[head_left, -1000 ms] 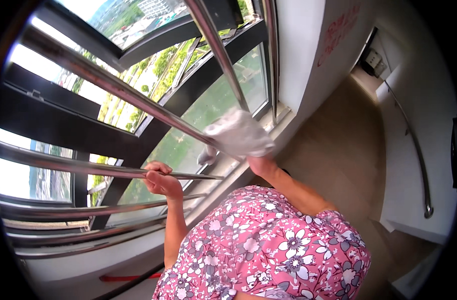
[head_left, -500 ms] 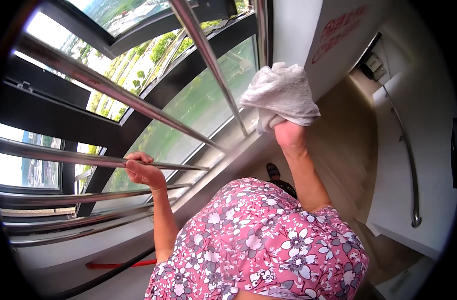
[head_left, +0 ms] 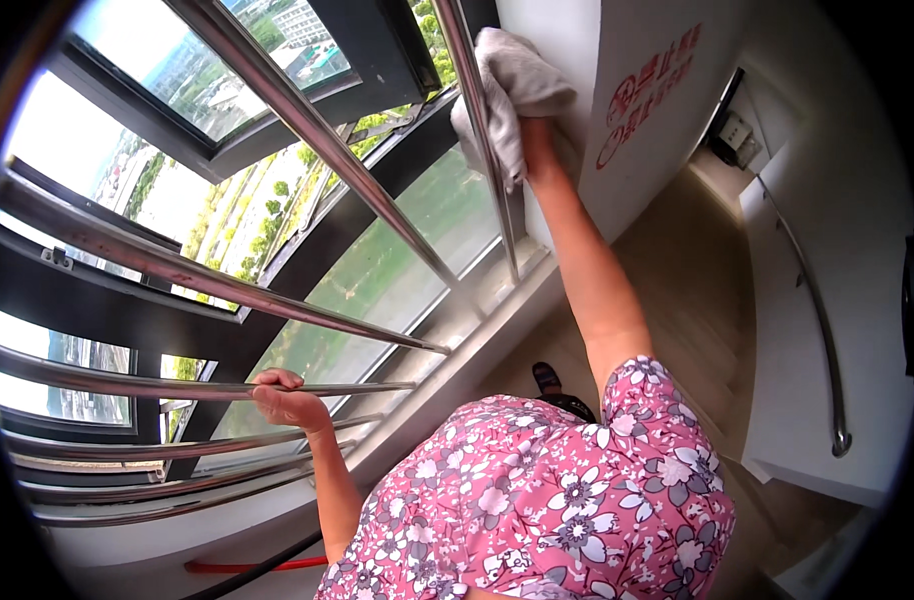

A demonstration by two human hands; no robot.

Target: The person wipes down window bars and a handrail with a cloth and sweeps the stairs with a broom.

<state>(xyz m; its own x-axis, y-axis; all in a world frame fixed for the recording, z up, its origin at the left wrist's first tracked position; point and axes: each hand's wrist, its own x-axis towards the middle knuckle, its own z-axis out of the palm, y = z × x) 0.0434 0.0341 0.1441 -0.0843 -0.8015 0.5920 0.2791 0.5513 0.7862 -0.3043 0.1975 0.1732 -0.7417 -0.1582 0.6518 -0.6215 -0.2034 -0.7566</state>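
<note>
Right hand (head_left: 539, 132) is up at the far metal bar (head_left: 504, 215), mostly buried under a white terry cloth (head_left: 532, 75). Cloth shows on both sides of that bar, pressed close by the white pillar (head_left: 549, 14); fingers hidden, so can't tell if they're closed. Left hand (head_left: 289, 402) is clamped around a lower bar (head_left: 177, 387), fingers curled over it. Hands well apart, arms spread.

Handling, my read: cloth is light, soft, limp, nothing to break; it likely folds around a bar easily. Best hold is the bunched middle, palm behind it, with the loose corner below gathered in so it doesn't flap. Bars look rigid, smooth, shiny, probably a bit slippery; full finger wrap like the left hand's suits them.

Around: windowsill (head_left: 492, 300) under the bar ends, glass pane (head_left: 427, 240) behind, wall handrail (head_left: 825, 330) off right, sandalled foot (head_left: 547, 377) below.
</note>
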